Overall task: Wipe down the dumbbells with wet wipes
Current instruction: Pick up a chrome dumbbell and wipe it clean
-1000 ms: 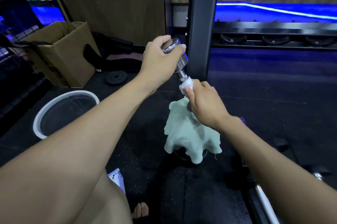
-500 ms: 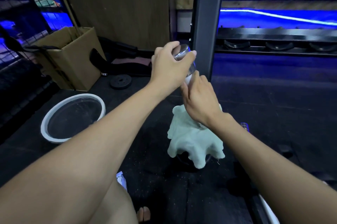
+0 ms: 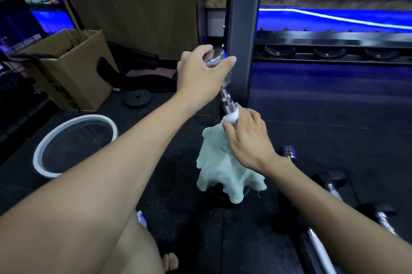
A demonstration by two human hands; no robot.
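Observation:
A chrome dumbbell (image 3: pixel 226 97) stands tilted on the black floor, its lower end hidden under a pale green cloth (image 3: pixel 225 169). My left hand (image 3: pixel 200 75) grips its shiny top end. My right hand (image 3: pixel 247 140) holds a white wet wipe (image 3: pixel 232 117) wrapped round the knurled handle, just below the bare metal. The wipe sits low on the handle, right above the cloth.
A white-rimmed basin (image 3: pixel 73 144) lies to the left, a cardboard box (image 3: pixel 71 73) behind it and a small weight plate (image 3: pixel 137 98) nearby. A black rack post (image 3: pixel 242 28) rises behind the dumbbell. More chrome dumbbells (image 3: pixel 332 191) lie at the right, and a wipe packet (image 3: pixel 141 218) by my knee.
My right hand slid the wipe up the handle to my left hand half a second ago, then back down to just above the cloth. My left hand kept its grip.

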